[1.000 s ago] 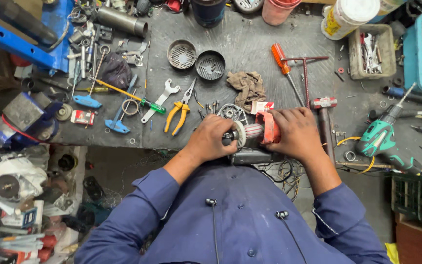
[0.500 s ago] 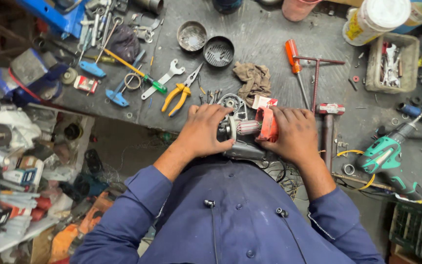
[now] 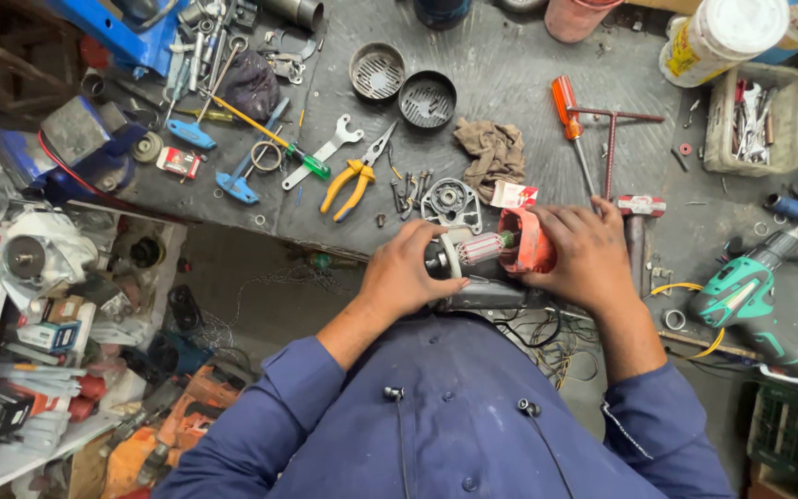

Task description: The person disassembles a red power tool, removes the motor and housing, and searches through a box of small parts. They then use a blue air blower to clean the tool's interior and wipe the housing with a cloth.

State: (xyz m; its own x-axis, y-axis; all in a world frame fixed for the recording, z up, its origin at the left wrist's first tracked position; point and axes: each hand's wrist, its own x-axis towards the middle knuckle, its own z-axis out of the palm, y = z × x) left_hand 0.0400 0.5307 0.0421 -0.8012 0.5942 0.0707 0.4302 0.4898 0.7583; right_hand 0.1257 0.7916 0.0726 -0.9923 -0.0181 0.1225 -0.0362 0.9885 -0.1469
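Note:
At the near edge of the grey workbench (image 3: 510, 74), my left hand (image 3: 406, 275) grips the shaft end of a motor armature (image 3: 480, 248) with a striped red and white winding. My right hand (image 3: 588, 254) holds a red motor housing (image 3: 525, 238) that the armature's other end sits in. A dark grey tool body (image 3: 487, 294) lies under both hands. Just beyond them rest a round metal bearing plate (image 3: 450, 200) and a small red and white box (image 3: 513, 194).
Yellow-handled pliers (image 3: 351, 180), a wrench (image 3: 320, 152), a brown rag (image 3: 491, 152), an orange screwdriver (image 3: 567, 111), a hammer (image 3: 636, 226) and two round mesh caps (image 3: 404, 85) lie on the bench. A green drill (image 3: 750, 291) is at right. Cluttered shelves (image 3: 39, 305) stand left.
The armature has come further out of the red housing, my left hand drawing it leftward. The view has shifted slightly, and the bench now sits higher in the picture.

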